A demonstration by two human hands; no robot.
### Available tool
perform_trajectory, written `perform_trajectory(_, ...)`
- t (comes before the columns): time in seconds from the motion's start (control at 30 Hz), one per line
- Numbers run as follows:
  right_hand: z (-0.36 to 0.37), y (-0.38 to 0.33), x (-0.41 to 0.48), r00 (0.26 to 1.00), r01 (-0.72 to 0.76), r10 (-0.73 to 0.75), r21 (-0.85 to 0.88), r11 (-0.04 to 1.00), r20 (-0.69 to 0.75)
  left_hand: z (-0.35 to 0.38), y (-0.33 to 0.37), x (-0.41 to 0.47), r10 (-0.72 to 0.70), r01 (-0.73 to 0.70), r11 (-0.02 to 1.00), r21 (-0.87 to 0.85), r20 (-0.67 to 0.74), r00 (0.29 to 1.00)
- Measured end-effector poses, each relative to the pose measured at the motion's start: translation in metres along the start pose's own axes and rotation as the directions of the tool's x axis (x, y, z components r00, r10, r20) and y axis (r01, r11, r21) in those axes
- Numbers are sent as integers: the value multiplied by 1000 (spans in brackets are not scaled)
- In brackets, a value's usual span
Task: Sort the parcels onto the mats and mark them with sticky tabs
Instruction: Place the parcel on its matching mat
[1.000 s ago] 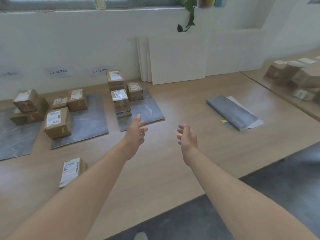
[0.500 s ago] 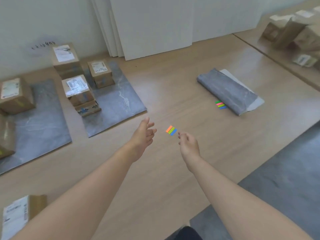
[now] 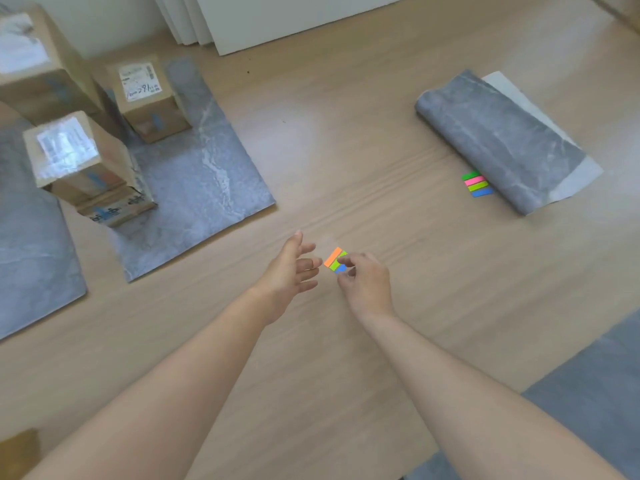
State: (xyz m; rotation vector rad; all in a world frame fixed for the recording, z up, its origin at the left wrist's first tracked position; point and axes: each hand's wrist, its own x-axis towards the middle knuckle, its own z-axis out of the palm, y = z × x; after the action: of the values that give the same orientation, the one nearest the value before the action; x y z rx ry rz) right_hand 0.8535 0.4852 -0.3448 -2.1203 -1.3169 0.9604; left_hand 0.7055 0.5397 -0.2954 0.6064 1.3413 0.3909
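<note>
Head view: since half a second ago the view has dropped closer to the table, and the two hands have drawn nearer to each other. The right hand is pinching a strip of sticky tabs, orange, green and blue, between thumb and curled fingers, just off the near right corner of the flat grey mat. The left hand is hovering with its fingers spread and holding nothing, its fingertips just beside the orange tab, also near that corner of the mat.

On the mat, a small parcel is standing at the far edge, and a stacked parcel is sitting on a lower parcel at the left edge. Well to the right of the mat, a rolled mat is lying on the table, with a second strip of tabs touching its near side. To the left of the mat, another mat is lying flat.
</note>
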Motion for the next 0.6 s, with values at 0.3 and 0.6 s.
perform_trajectory(0.3,10,12,47,994,-46,55,-92,995,92,-13,6,27,-45,45,999,-24,-7,999)
perform_trajectory(0.6,7,4,57,974,-172,186,-109,979,128,-16,5,30,-78,78,997,-26,9,997)
